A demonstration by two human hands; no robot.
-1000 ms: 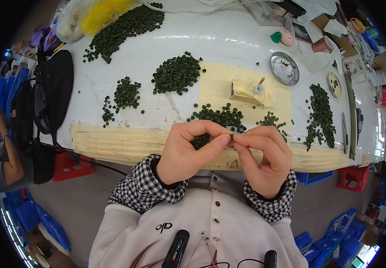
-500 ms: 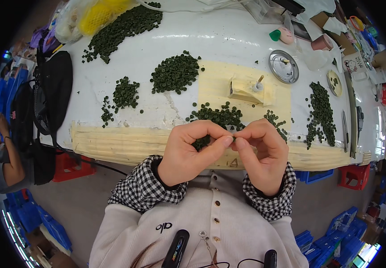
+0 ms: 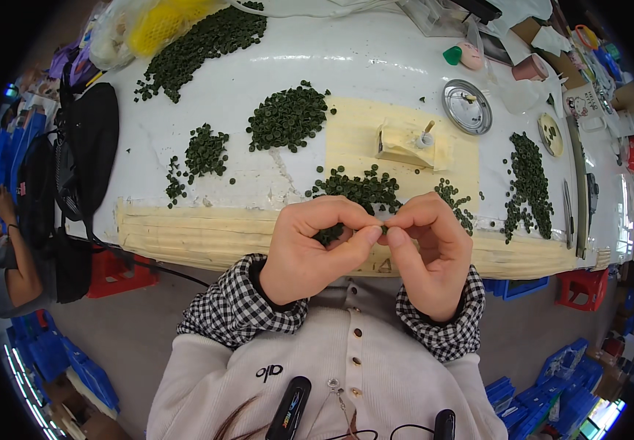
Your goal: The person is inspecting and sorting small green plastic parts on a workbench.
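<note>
Up close in the head view, the left hand (image 3: 315, 253) and right hand (image 3: 428, 253) meet fingertip to fingertip, fingers pinched narrow on a small dark green ring (image 3: 383, 229) (mostly hidden). Just beyond, at twelve o'clock, a pile of green rings (image 3: 357, 188) lies on the white surface (image 3: 375, 70).

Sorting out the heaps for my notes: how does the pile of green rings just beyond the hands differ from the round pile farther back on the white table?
The near pile lies loose and scattered, partly on the yellow mat and partly hidden by the hands; the far pile is denser, rounder and sits on the bare white table. The near pile lies nearest the left hand and right hand; the far one lies untouched. Both hold small dark green rings.
</note>
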